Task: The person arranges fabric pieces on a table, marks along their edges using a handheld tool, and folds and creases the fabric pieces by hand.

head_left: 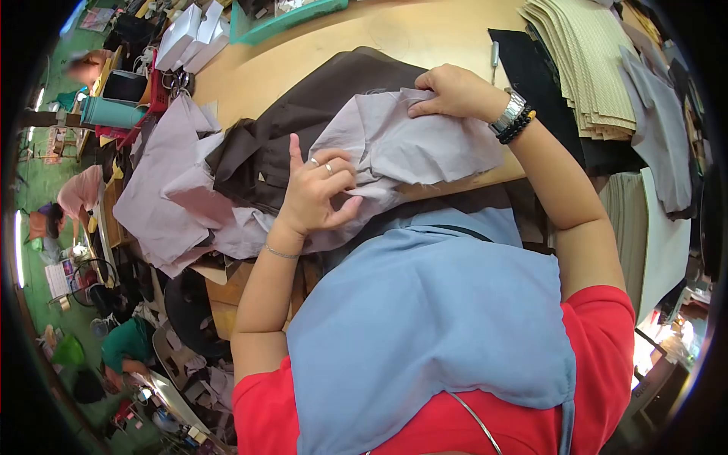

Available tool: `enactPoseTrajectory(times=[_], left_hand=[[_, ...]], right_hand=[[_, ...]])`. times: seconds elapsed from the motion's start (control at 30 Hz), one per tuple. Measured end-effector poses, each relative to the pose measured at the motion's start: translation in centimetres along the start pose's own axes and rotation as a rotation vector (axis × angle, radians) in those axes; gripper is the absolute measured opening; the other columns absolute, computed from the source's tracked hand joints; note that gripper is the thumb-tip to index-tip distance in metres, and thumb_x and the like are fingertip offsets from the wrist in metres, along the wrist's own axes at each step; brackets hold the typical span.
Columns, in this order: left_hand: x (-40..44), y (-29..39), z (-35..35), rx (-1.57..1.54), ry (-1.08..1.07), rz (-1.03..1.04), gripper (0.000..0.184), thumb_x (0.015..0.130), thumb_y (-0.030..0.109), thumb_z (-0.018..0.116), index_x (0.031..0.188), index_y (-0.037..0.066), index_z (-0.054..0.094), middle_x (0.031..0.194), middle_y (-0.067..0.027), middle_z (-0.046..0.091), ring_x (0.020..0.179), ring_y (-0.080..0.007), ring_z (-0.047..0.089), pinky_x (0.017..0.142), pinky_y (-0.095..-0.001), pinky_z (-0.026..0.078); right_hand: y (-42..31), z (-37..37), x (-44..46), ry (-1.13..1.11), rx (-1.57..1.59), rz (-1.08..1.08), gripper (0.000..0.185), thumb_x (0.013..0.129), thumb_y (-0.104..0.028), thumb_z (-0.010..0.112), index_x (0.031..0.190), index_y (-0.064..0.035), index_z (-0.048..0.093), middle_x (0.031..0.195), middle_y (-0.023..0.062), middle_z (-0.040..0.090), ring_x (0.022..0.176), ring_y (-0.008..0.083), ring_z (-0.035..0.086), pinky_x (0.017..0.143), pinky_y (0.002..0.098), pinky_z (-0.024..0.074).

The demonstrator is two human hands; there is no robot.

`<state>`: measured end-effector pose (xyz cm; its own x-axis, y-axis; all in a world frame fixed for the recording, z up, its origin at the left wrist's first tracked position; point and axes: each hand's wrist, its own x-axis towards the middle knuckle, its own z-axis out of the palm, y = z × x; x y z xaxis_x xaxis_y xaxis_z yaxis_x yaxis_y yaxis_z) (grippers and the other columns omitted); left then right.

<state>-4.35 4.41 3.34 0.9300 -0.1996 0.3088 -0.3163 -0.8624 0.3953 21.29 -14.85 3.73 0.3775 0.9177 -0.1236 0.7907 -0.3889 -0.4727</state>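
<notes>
A piece of pale pinkish-grey fabric (pixel 425 144) lies crumpled over dark brown cloth (pixel 334 83) at the table's near edge. My right hand (pixel 459 92), wearing a watch and dark bead bracelets, pinches the pale fabric's upper edge between thumb and fingers. My left hand (pixel 312 191), with rings, is at this fabric's left side. Its little finger points up, its other fingers are half bent and the thumb stands apart; the fingertips are at the fabric, and whether they press on it is unclear. More pale fabric (pixel 171 182) spreads left, partly hanging over the table edge.
A pale wooden table (pixel 394 30) carries a teal tray (pixel 284 21), white boxes (pixel 193 34) and a slim tool (pixel 494 61). Stacked cream sheets (pixel 588 68) and black material (pixel 519 76) lie right. A teal tumbler (pixel 114 112) is at left; co-workers sit farther left.
</notes>
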Motion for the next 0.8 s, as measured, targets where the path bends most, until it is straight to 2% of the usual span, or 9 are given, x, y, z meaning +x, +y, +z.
enactPoseTrajectory(times=[0.1, 0.17, 0.2, 0.3, 0.4, 0.5, 0.53, 0.7, 0.8], left_hand=[[0.2, 0.6, 0.6, -0.047, 0.008, -0.208, 0.017, 0.083, 0.026, 0.070, 0.077, 0.013, 0.062, 0.077, 0.0020, 0.062, 0.094, -0.0201, 0.063, 0.116, -0.0625, 0.005], [0.8, 1.4, 1.5, -0.068, 0.008, -0.435, 0.020, 0.086, 0.029, 0.069, 0.080, 0.011, 0.063, 0.075, 0.0016, 0.060, 0.087, -0.0214, 0.062, 0.114, -0.0651, 0.009], [1.3, 1.7, 1.6, -0.007, -0.006, -0.450, 0.022, 0.090, 0.032, 0.068, 0.094, 0.011, 0.067, 0.079, 0.0005, 0.060, 0.078, -0.0217, 0.058, 0.110, -0.0677, 0.017], [2.5, 2.0, 1.6, -0.011, -0.009, -0.433, 0.037, 0.085, 0.038, 0.073, 0.114, 0.017, 0.069, 0.095, -0.0037, 0.060, 0.088, -0.0218, 0.060, 0.108, -0.0682, 0.023], [2.7, 1.5, 1.6, 0.119, -0.099, -0.428, 0.061, 0.075, 0.052, 0.076, 0.129, 0.026, 0.064, 0.126, -0.0124, 0.054, 0.114, -0.0285, 0.056, 0.105, -0.0750, 0.021], [3.0, 1.3, 1.3, 0.270, -0.148, -0.412, 0.078, 0.067, 0.059, 0.079, 0.136, 0.028, 0.060, 0.150, -0.0165, 0.037, 0.140, -0.0367, 0.035, 0.105, -0.0776, 0.016], [2.9, 0.7, 1.5, 0.233, -0.193, -0.435, 0.087, 0.062, 0.065, 0.079, 0.139, 0.031, 0.057, 0.161, -0.0194, 0.021, 0.148, -0.0409, 0.020, 0.103, -0.0810, 0.010], [2.9, 0.1, 1.5, 0.220, -0.258, -0.459, 0.099, 0.056, 0.070, 0.078, 0.144, 0.035, 0.050, 0.161, -0.0227, 0.019, 0.149, -0.0425, 0.016, 0.103, -0.0809, 0.009], [2.9, 0.1, 1.4, 0.226, -0.269, -0.464, 0.101, 0.056, 0.070, 0.078, 0.146, 0.036, 0.048, 0.161, -0.0229, 0.018, 0.149, -0.0428, 0.015, 0.103, -0.0810, 0.010]], right_hand=[[0.0, 1.4, -0.2, 0.143, 0.004, -0.039, 0.041, 0.080, -0.044, 0.075, 0.092, -0.0055, 0.066, 0.085, 0.0142, 0.069, 0.080, 0.0322, 0.066, 0.075, 0.0417, 0.0515], [-1.0, 1.9, -0.8, 0.430, -0.188, -0.269, 0.037, 0.080, -0.039, 0.076, 0.099, -0.0076, 0.067, 0.095, 0.0115, 0.067, 0.087, 0.0302, 0.064, 0.078, 0.0399, 0.0489], [-1.7, 2.3, -1.3, 0.575, -0.283, -0.383, 0.036, 0.080, -0.036, 0.077, 0.102, -0.0086, 0.067, 0.100, 0.0102, 0.066, 0.091, 0.0292, 0.063, 0.079, 0.0390, 0.0476], [-5.0, 3.9, -4.5, 0.353, -0.071, -0.397, 0.034, 0.082, -0.035, 0.075, 0.107, -0.0128, 0.068, 0.111, 0.0063, 0.063, 0.100, 0.0267, 0.060, 0.085, 0.0382, 0.0452], [-5.5, 6.3, -6.0, 0.348, -0.051, -0.433, 0.035, 0.082, -0.034, 0.076, 0.109, -0.0129, 0.069, 0.108, 0.0041, 0.064, 0.096, 0.0256, 0.060, 0.084, 0.0378, 0.0459], [-4.3, 7.1, -6.6, 0.391, 0.014, -0.472, 0.036, 0.082, -0.034, 0.076, 0.110, -0.0128, 0.069, 0.108, 0.0033, 0.065, 0.094, 0.0246, 0.060, 0.084, 0.0379, 0.0461], [-3.8, 7.5, -6.6, 0.391, 0.027, -0.480, 0.036, 0.082, -0.034, 0.076, 0.110, -0.0126, 0.070, 0.108, 0.0034, 0.065, 0.095, 0.0244, 0.060, 0.085, 0.0380, 0.0461], [-2.9, 7.8, -6.6, 0.343, 0.079, -0.473, 0.037, 0.081, -0.035, 0.076, 0.109, -0.0117, 0.070, 0.109, 0.0041, 0.065, 0.097, 0.0238, 0.059, 0.087, 0.0373, 0.0459], [-4.5, 6.7, -7.0, 0.256, -0.023, -0.374, 0.047, 0.083, -0.041, 0.072, 0.118, -0.0117, 0.066, 0.116, 0.0046, 0.063, 0.103, 0.0239, 0.058, 0.089, 0.0388, 0.0446]])
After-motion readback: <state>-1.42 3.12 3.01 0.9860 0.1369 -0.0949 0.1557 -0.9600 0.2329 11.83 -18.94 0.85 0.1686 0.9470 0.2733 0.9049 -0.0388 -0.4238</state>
